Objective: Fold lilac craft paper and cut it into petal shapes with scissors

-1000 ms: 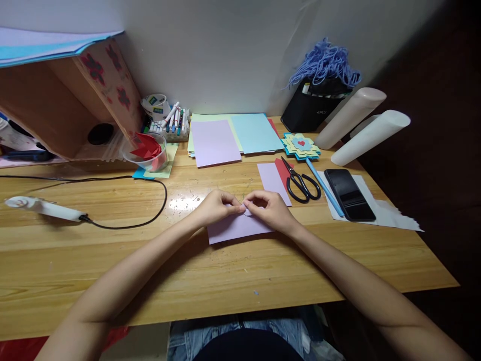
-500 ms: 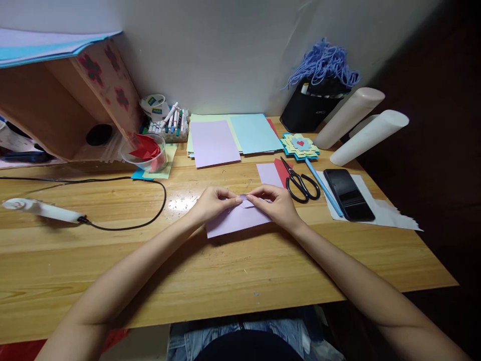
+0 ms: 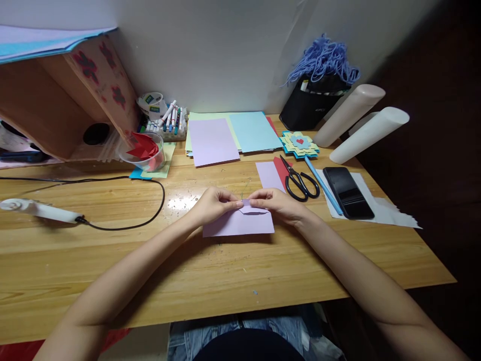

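A sheet of light purple paper (image 3: 240,226) is held just above the wooden table, its top edge folded over in a small flap. My left hand (image 3: 215,204) pinches that flap between thumb and fingers, on its left side. On the right side my right hand (image 3: 276,203) grips the same fold, the fingertips of both hands close together. Behind my right hand lie black-handled scissors (image 3: 301,183), partly over a red paper piece (image 3: 281,168) and a small purple paper piece (image 3: 269,175).
A phone (image 3: 347,192) and a blue pen (image 3: 323,185) lie on white paper at the right. Coloured sheets (image 3: 214,143) and a layered paper flower (image 3: 299,143) are at the back. At left sit a glue gun (image 3: 45,210) with its cord, a plastic bowl (image 3: 160,155) and a cardboard box (image 3: 116,115).
Both hands have come slightly nearer to me with the paper. The sheet has turned a little, and my right hand has shifted so its right corner and the folded flap show more.
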### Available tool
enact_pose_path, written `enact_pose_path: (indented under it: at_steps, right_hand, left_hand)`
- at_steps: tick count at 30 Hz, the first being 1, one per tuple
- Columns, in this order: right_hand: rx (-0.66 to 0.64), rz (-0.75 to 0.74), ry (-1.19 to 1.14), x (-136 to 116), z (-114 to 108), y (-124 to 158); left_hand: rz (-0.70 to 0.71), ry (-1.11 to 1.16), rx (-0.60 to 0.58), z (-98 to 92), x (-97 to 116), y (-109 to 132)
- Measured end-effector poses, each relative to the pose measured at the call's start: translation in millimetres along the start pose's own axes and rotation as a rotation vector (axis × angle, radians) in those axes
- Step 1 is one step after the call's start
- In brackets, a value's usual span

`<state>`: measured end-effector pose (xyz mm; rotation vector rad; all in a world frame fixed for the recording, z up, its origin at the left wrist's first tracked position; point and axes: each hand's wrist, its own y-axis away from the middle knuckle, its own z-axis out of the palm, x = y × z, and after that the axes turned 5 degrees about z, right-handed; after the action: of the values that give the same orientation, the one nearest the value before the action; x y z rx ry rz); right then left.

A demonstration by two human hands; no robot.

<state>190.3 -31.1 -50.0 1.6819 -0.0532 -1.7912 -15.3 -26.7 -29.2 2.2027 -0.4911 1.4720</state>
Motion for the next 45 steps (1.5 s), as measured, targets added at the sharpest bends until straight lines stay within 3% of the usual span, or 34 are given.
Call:
enact_pose_path:
  at_steps: [7,13,17,22,27,35,45]
  right_hand:
    - [-0.125,0.124,-0.061,-0.7,-2.5,2.1]
    - [-0.157,0.143,-0.074,-4.4,1.8,4.2]
    - [-0.146,0.096,0.007,-3.3,3.2,3.5]
    - [-0.123,0.082,0.057,2.2,5.3,-0.3]
    - [-0.075,0.071,0.105,2.8,6.8,-0.8]
    - [-0.121,0.089,0.141,-4.9,-1.1,5.0]
    - [0.036,-0.016,0.332,-5.3,4.3,5.4]
  left_hand:
    - [0.051,-0.068,-0.005,-1.1,3.8,0.7]
    - [0.05,-0.051,-0.035,-1.5,2.2,0.5]
    - [0.04,-0.06,-0.054,-0.5,-1.3,-0.3]
    - [0.055,-0.153,0.008,0.7,-2.2,-2.0]
    - [0.026,-0.037,-0.004,0.7,-1.4,-3.2]
    - [0.001,0.052,-0.024,-1.6,-0.6,-3.9]
    - [0.031,0.033,-0.032,-1.8,-0.8,-3.6]
